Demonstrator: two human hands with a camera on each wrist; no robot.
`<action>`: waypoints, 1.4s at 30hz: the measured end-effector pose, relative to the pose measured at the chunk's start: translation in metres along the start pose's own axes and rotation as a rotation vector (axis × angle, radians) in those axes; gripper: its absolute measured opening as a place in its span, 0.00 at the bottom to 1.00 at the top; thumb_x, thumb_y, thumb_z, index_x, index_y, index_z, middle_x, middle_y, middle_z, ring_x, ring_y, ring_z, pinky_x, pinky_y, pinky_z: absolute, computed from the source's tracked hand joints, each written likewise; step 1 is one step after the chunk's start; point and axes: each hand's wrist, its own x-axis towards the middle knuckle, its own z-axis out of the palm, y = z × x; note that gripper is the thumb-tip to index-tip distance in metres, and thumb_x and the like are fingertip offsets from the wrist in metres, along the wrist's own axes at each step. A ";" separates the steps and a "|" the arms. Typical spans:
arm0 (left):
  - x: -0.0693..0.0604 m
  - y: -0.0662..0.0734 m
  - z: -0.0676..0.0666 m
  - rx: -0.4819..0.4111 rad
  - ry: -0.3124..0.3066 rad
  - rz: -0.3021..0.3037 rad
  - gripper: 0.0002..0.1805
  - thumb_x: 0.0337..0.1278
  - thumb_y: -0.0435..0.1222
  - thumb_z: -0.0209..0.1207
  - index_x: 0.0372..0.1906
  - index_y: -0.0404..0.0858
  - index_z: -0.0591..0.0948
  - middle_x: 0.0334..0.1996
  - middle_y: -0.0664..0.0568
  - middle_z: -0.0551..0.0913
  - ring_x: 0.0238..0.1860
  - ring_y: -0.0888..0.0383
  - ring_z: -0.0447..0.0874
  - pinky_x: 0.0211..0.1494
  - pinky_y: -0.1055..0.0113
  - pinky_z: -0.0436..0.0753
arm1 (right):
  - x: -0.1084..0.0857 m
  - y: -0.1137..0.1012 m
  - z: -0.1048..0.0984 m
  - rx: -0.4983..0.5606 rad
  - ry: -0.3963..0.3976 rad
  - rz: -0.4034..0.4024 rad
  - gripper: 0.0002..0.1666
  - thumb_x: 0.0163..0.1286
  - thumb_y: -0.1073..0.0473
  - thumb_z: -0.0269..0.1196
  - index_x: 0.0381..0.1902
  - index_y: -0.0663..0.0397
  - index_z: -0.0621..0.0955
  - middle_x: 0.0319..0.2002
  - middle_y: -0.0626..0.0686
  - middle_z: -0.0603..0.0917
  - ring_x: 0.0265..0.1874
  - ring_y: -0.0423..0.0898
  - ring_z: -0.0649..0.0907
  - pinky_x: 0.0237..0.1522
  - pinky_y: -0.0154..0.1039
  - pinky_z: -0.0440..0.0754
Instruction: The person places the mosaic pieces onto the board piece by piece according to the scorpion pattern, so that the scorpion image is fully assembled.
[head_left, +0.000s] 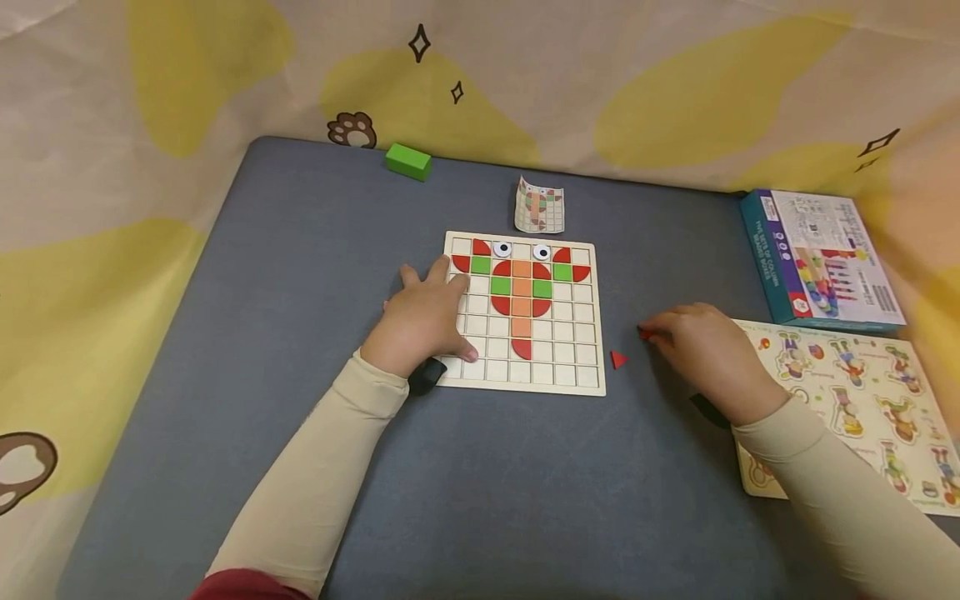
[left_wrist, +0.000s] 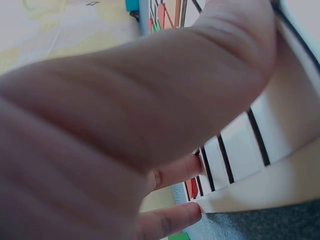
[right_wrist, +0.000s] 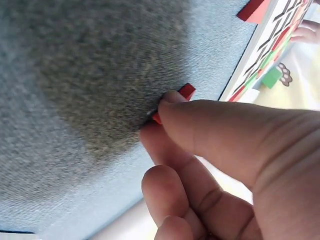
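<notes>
A white gridded mosaic board [head_left: 562, 354] lies on the table, with red, green and orange tiles and two googly-eye pieces forming a figure on its upper part. Across its left edge rests my left hand [head_left: 420, 321], fingers spread; the left wrist view shows fingertips against the edge and the thumb over the squares. To the right of the board, my right hand [head_left: 705, 354] pinches a small red tile [right_wrist: 187, 91] between thumb and index finger, low over the table. Most of that tile is hidden by the fingers. A red triangle tile [head_left: 618, 359] lies between the board and this hand.
Behind the board stands a small curled picture card [head_left: 540, 208] with a similar figure. A green block [head_left: 408, 162] sits near the back edge. To the right are a teal-sided box [head_left: 832, 258] and a wooden picture board [head_left: 847, 408], partly under the right forearm.
</notes>
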 end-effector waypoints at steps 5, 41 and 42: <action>-0.001 0.000 0.000 0.002 0.000 0.001 0.62 0.37 0.50 0.87 0.81 0.39 0.68 0.82 0.38 0.53 0.76 0.16 0.43 0.55 0.16 0.69 | 0.002 -0.003 0.000 0.003 -0.017 -0.032 0.10 0.67 0.71 0.71 0.46 0.64 0.91 0.39 0.62 0.90 0.37 0.60 0.86 0.47 0.61 0.83; 0.000 0.001 0.000 0.025 -0.001 -0.010 0.63 0.37 0.51 0.86 0.81 0.40 0.67 0.82 0.38 0.53 0.76 0.17 0.44 0.56 0.17 0.70 | 0.008 -0.082 0.029 0.197 0.189 -0.240 0.12 0.61 0.67 0.78 0.43 0.55 0.94 0.37 0.50 0.90 0.39 0.51 0.85 0.43 0.50 0.85; 0.000 0.001 0.001 0.025 -0.001 -0.011 0.63 0.37 0.51 0.86 0.81 0.40 0.67 0.82 0.38 0.53 0.76 0.17 0.44 0.56 0.17 0.70 | 0.009 -0.085 0.033 0.191 0.195 -0.264 0.11 0.61 0.67 0.78 0.43 0.56 0.94 0.35 0.49 0.90 0.38 0.50 0.85 0.43 0.49 0.85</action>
